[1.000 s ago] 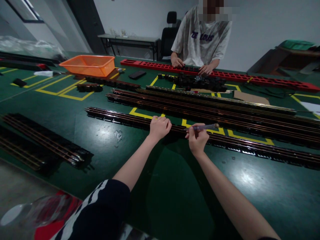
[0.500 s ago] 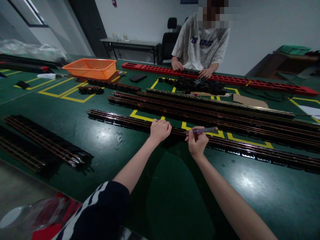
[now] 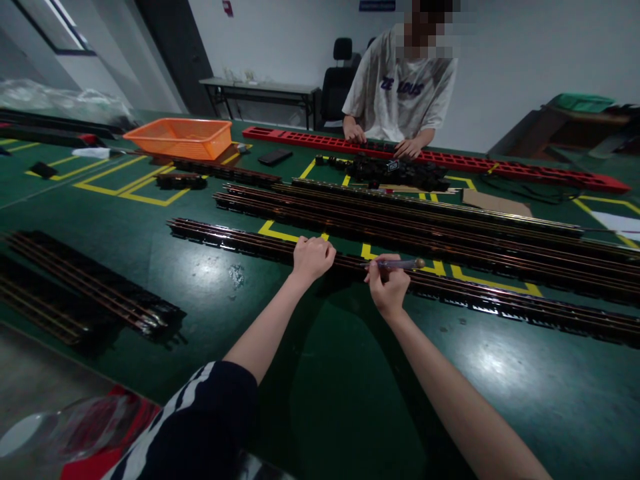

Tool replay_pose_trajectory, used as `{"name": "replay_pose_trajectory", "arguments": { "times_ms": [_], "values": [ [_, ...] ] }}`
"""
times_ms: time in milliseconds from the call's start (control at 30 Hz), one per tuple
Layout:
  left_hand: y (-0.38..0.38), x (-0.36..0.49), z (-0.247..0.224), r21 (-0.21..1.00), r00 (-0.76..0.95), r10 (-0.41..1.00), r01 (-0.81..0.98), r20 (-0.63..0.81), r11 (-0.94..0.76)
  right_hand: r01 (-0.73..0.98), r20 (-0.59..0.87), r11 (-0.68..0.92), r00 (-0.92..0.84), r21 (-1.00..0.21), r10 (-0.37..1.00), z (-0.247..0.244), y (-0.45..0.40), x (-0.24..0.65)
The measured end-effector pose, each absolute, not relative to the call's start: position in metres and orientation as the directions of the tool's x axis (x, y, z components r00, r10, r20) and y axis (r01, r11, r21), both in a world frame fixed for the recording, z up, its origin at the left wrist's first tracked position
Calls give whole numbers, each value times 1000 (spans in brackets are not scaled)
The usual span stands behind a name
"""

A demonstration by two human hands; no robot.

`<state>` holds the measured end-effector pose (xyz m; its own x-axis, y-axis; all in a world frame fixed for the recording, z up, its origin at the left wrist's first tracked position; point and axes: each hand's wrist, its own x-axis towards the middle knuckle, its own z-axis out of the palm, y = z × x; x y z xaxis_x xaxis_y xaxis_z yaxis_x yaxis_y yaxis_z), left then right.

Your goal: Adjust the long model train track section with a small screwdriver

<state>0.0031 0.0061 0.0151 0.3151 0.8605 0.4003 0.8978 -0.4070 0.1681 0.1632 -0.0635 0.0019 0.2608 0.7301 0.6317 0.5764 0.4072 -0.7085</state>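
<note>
A long black rail with copper-coloured strips runs across the green table in front of me. My left hand is closed over it near the middle, fingers curled down on its far side. To the right, my right hand grips a small screwdriver with a translucent purplish handle. Its thin tip points left, at the rail just beside my left hand; whether it touches is too small to tell. Behind this rail lie more long black rails with copper strips, side by side.
Shorter black rails lie at the left. Farther back are an orange basket, a phone-like black slab, black parts and a long red frame. A co-worker has both hands at that frame. A clear plastic container stands lower left.
Both my hands have shifted slightly left along the rail, and the screwdriver moved with my right hand. The near rail also sits slightly farther left. The view has turned a little.
</note>
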Motion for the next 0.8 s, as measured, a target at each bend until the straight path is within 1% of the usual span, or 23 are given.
{"name": "replay_pose_trajectory", "arguments": {
  "times_ms": [333,500,600,800],
  "values": [
    [3,7,12,175,316,839,887,443,-427,539,636,434,270,-722,723,5,-64,161],
    [1,12,12,151,381,815,862,438,-484,542,638,436,264,-719,724,6,-64,161],
    [2,11,12,149,391,816,859,426,-490,546,643,437,266,-715,719,6,-64,161],
    [7,6,11,184,369,823,857,433,-481,515,623,424,310,-745,718,4,-64,162]
  ]
}}
